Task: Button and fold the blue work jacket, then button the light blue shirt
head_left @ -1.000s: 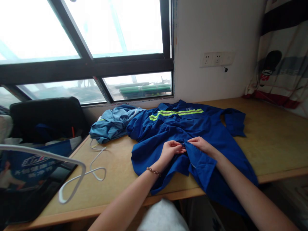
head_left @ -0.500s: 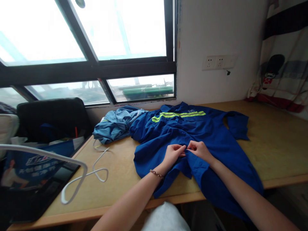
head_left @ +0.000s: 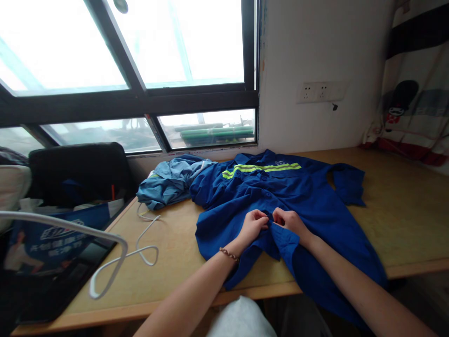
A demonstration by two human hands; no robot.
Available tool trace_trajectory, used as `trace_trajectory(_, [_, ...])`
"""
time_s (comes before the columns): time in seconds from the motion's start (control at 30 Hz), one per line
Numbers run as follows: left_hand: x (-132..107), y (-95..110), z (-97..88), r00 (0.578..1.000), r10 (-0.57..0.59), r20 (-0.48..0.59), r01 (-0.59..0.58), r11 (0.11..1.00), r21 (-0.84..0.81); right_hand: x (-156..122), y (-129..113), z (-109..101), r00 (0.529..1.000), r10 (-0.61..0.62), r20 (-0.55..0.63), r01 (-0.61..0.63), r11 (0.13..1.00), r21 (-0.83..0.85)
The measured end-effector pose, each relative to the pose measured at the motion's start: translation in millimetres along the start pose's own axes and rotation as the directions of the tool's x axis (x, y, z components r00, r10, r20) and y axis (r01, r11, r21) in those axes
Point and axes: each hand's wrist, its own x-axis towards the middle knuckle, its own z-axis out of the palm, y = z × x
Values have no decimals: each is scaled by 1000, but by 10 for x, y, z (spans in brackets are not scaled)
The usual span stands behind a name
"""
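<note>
A dark blue work shirt (head_left: 242,201) with a yellow-green reflective stripe across the chest lies spread on the wooden table (head_left: 171,262), its lower part hanging over the front edge. My left hand (head_left: 254,228) pinches the front placket near the lower buttons. Close beside it, my right hand (head_left: 290,224) is closed on the other front edge, with a flap of the hem folded up below the fingers. What lies right between the fingertips is too small to make out. Higher up the placket, a few buttons show.
A crumpled lighter blue garment (head_left: 171,180) lies left of the shirt. A white cable (head_left: 121,267) loops over the table's left side. Beyond that edge stand a black chair (head_left: 80,164) and a printed blue bag (head_left: 70,234). A wall socket (head_left: 321,92) and curtain (head_left: 414,89) are at right.
My right hand has turned slightly, its fingers curling more, and the hem flap under it has shifted a little. My left hand keeps its pinch in nearly the same place.
</note>
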Motion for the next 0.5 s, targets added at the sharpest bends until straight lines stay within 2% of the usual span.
trace_trajectory(0.17, [16,-26,-24,999,24,49,-22,999,-24,-9,-19,-8,999,-16,33,13,996,91])
trace_trajectory(0.4, [26,-45,-31,996,78,48,-78,997,-6,18,-57,-49,999,-34,38,26,983,183])
trace_trajectory(0.5, [22,-54,-23,991,117,58,-117,993,-4,60,-10,-39,997,41,72,-64,939,339])
